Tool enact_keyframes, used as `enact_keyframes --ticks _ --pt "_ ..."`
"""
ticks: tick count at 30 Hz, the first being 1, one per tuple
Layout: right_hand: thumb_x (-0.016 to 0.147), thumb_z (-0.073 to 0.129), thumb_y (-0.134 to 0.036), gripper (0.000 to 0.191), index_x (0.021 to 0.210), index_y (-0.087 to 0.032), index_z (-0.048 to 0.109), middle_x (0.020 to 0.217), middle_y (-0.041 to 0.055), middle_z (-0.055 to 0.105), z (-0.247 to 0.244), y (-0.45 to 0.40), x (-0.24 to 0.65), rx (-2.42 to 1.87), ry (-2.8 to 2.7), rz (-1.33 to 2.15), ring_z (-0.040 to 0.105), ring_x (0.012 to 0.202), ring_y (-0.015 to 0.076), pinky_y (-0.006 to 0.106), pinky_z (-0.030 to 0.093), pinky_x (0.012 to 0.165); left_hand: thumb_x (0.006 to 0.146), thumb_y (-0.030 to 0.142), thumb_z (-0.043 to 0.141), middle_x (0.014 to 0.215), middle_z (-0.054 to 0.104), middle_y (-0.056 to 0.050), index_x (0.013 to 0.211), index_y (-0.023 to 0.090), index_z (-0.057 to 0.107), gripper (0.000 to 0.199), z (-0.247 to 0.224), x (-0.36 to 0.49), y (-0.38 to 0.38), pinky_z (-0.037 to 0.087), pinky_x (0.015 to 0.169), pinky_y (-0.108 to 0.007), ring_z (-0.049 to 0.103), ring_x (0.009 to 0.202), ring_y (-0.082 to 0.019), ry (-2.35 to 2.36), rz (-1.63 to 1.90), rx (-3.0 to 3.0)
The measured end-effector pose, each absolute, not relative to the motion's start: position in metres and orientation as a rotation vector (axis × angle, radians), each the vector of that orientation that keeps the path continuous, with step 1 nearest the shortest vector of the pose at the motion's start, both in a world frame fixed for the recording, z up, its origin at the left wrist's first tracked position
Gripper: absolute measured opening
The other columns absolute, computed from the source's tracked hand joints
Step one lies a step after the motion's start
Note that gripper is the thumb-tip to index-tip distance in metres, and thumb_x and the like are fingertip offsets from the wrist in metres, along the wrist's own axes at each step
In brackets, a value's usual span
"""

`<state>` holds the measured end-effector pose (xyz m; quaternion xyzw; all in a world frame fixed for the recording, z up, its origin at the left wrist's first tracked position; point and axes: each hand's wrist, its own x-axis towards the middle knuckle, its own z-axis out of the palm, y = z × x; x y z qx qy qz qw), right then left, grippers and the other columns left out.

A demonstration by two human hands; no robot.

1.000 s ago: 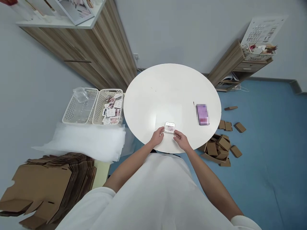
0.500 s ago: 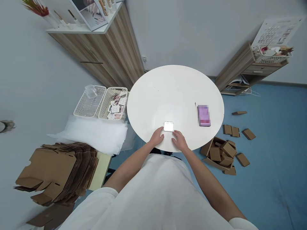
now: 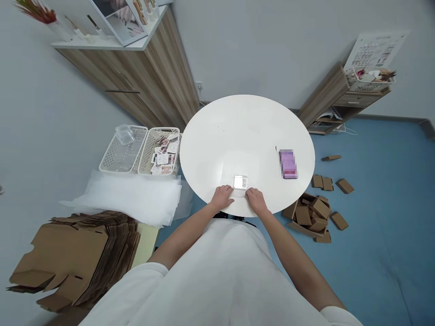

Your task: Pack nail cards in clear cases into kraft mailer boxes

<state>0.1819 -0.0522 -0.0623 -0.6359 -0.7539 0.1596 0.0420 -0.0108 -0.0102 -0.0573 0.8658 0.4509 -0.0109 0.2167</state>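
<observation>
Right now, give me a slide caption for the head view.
Left hand and right hand by the near corners of a small clear case on a white table.

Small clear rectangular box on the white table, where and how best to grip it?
Probably by its left and right edges, from the near side. The small clear rectangular box lies flat on the rounded white table, so opposite sides can be pinched; the left hand and right hand are just nearer.

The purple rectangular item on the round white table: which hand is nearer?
Right. The right hand is below and left of the purple item in the picture; the left hand is farther left.
</observation>
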Motion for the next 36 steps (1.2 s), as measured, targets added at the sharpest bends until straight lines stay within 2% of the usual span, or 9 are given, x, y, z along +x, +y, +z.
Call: enact_keyframes --ticks 5,8,12,15,18,21,27,33,36 --pt "0.088 0.032 -0.021 0.02 0.082 -0.019 0.051 0.085 0.0047 0.055 -0.052 -0.062 0.178 -1.905 -2.254 0.638 0.047 0.076 0.0168 0.028 0.034 0.066 0.079 0.024 0.048 0.1 0.055 -0.007 0.09 0.02 0.055 0.013 -0.054 -0.02 -0.008 0.034 0.081 -0.035 0.049 0.093 -0.02 1.139 -0.081 2.536" --pt "0.088 0.031 -0.021 0.02 0.082 -0.019 0.051 0.085 0.005 0.055 -0.047 -0.071 0.173 -1.903 -2.2 0.682 0.048 0.076 0.0166 0.028 0.036 0.067 0.082 0.018 0.041 0.097 0.058 -0.006 0.083 0.019 0.056 0.015 -0.052 -0.026 -0.009 0.034 0.081 -0.034 0.05 0.093 -0.019 1.106 -0.063 2.542" --pt "0.083 0.042 -0.029 0.014 0.091 -0.02 0.049 0.094 0.0062 0.054 -0.044 -0.087 0.169 -1.872 -2.126 0.737 0.049 0.084 0.0187 0.031 0.039 0.071 0.083 0.019 0.038 0.089 0.061 -0.005 0.087 0.019 0.056 0.019 -0.051 -0.034 -0.011 0.036 0.079 -0.034 0.053 0.087 -0.018 1.078 -0.045 2.468" --pt "0.075 0.053 -0.032 0.027 0.098 -0.019 0.048 0.101 0.0076 0.053 -0.045 -0.095 0.167 -1.841 -2.093 0.762 0.048 0.091 0.0215 0.033 0.04 0.076 0.083 0.021 0.037 0.087 0.063 -0.005 0.089 0.021 0.057 0.021 -0.051 -0.039 -0.007 0.04 0.076 -0.033 0.056 0.083 -0.019 1.076 0.0 2.37" --pt "0.082 0.042 -0.027 0.013 0.09 -0.02 0.051 0.096 0.0064 0.055 -0.048 -0.094 0.166 -1.916 -1.956 0.791 0.05 0.089 0.0196 0.032 0.04 0.075 0.084 0.026 0.035 0.086 0.064 -0.003 0.091 0.022 0.057 0.023 -0.051 -0.042 0.001 0.043 0.069 -0.03 0.058 0.08 -0.018 1.109 0.078 2.202" --pt "0.086 0.032 -0.028 0.022 0.083 -0.021 0.052 0.087 0.0045 0.058 -0.052 -0.087 0.166 -2.056 -1.758 0.801 0.053 0.081 0.0169 0.029 0.041 0.069 0.084 0.028 0.037 0.086 0.065 -0.001 0.091 0.023 0.057 0.022 -0.051 -0.044 0.009 0.045 0.066 -0.028 0.059 0.079 -0.017 1.139 0.132 2.061" --pt "0.086 0.032 -0.032 0.028 0.077 -0.019 0.055 0.078 0.0043 0.058 -0.059 -0.071 0.165 -2.245 -1.628 0.745 0.054 0.073 0.0157 0.026 0.038 0.062 0.08 0.028 0.044 0.084 0.065 -0.002 0.086 0.021 0.058 0.017 -0.052 -0.04 0.019 0.046 0.066 -0.027 0.06 0.08 -0.017 1.269 0.136 1.963" --pt "0.084 0.035 -0.032 0.025 0.079 -0.019 0.055 0.082 0.0061 0.056 -0.068 -0.068 0.157 -2.35 -1.583 0.683 0.052 0.073 0.0172 0.028 0.037 0.062 0.081 0.027 0.042 0.083 0.063 -0.003 0.092 0.02 0.055 0.018 -0.058 -0.032 0.018 0.044 0.066 -0.03 0.058 0.079 -0.019 1.363 0.025 2.071" --pt "0.083 0.037 -0.027 0.02 0.092 -0.018 0.053 0.089 0.0083 0.056 -0.07 -0.069 0.153 -2.348 -1.592 0.591 0.051 0.08 0.0204 0.031 0.038 0.067 0.079 0.022 0.045 0.094 0.06 -0.006 0.099 0.02 0.052 0.021 -0.061 -0.029 0.015 0.041 0.074 -0.034 0.054 0.089 -0.022 1.315 0.037 2.251"
